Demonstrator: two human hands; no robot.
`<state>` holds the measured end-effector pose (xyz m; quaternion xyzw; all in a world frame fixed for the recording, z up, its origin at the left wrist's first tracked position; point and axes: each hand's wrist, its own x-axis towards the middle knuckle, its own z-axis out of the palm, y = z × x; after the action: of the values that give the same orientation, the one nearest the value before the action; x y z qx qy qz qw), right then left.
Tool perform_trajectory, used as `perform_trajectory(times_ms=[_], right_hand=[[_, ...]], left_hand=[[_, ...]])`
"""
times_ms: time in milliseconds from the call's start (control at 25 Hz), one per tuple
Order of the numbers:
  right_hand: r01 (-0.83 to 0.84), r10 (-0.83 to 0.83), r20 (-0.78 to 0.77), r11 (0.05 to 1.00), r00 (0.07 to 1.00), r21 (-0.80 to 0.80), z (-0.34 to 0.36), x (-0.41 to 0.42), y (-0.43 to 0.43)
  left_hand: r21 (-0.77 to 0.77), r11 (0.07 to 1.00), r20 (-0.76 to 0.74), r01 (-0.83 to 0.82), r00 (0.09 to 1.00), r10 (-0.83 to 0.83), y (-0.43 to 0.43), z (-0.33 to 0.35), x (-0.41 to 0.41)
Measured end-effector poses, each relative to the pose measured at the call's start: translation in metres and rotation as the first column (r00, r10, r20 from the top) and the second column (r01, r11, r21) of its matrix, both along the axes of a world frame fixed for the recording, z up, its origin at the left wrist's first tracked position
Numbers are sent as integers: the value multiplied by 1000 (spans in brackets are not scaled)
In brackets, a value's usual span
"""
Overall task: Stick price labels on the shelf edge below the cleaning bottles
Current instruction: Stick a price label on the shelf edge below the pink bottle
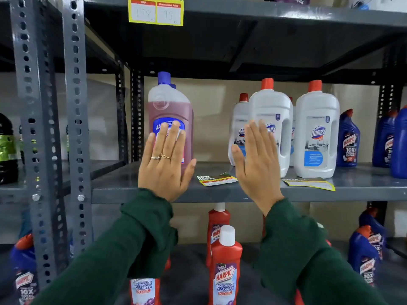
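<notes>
Both hands are raised flat in front of the middle shelf, backs towards me, fingers straight and together, holding nothing. My left hand (164, 160), with two rings, covers the lower part of a pink cleaner bottle (170, 108) with a blue cap. My right hand (256, 162) overlaps a white Domex bottle (273, 111) with a red cap. Between the hands a yellow price label (217, 180) lies flat on the shelf. A second label (308, 183) lies in front of another white Domex bottle (317, 128). The grey shelf edge (114, 194) below is bare.
A yellow price label (155, 11) hangs on the upper shelf edge. Blue Harpic bottles (349, 139) stand at the right. Red Harpic bottles (225, 260) fill the lower shelf. Perforated grey uprights (76, 128) stand at the left, with dark bottles (6, 148) beyond.
</notes>
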<state>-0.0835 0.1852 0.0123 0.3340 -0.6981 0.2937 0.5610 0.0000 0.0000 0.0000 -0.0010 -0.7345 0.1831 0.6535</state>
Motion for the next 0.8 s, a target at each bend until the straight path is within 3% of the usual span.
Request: perform_trajectory(times_ms=[80, 160, 280, 400, 520, 640, 720, 800], right_hand=[[-101, 88, 162, 992, 983, 76, -3, -3, -18], [-130, 52, 336, 968, 940, 214, -7, -8, -36], [-130, -119, 506, 893, 854, 430, -10, -17, -48], [-187, -256, 628, 813, 735, 551, -5, -21, -49], [-198, -217, 653, 843, 726, 501, -5, -21, -49], [-182, -42, 539, 917, 841, 355, -9, -15, -45], [-200, 79, 434, 950, 898, 239, -14, -11, -41], [-305, 238, 392, 945, 889, 117, -17, -1, -39]], left_hand=[[12, 1000, 63, 21, 998, -22, -6, -14, -5], [15, 1000, 140, -4, 990, 2, -14, -36, -9], [26, 998, 199, -66, 978, 59, -22, -47, -12], [-11, 994, 205, -113, 972, 113, -22, -50, -12], [-25, 990, 213, -140, 967, 142, -23, -52, -11], [14, 989, 271, -147, 953, 137, -21, -51, -9], [119, 988, 324, -94, 945, 51, -16, -49, -5], [286, 958, 315, 34, 940, -127, -10, -43, 0]])
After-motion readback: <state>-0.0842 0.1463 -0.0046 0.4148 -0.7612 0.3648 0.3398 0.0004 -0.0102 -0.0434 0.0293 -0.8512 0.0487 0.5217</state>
